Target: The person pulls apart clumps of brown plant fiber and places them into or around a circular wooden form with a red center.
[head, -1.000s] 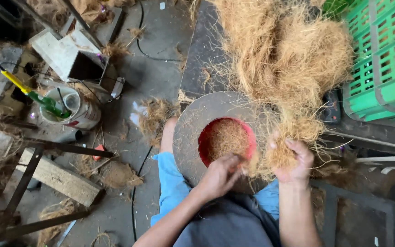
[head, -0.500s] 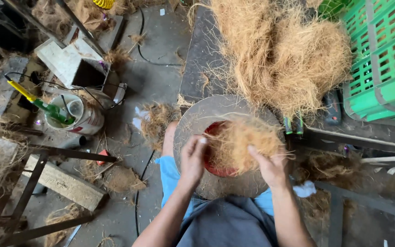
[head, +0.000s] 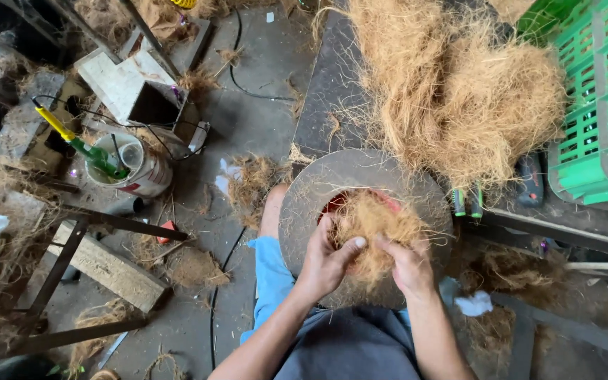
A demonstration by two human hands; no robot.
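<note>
While gripped, fibre clump [head: 374, 236] between fingers [head: 350, 246]

My arms were bare to the elbow; I wore light-blue shorts [head: 272, 271]; a dark grey shirt [head: 350, 352] covered my front.

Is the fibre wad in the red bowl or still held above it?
Held above: both hands grip the fibre wad over the red bowl.

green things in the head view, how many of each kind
green crate: 1
green bottle in the white bucket: 1
green-capped items beside the round board: 2
total: 4
</note>
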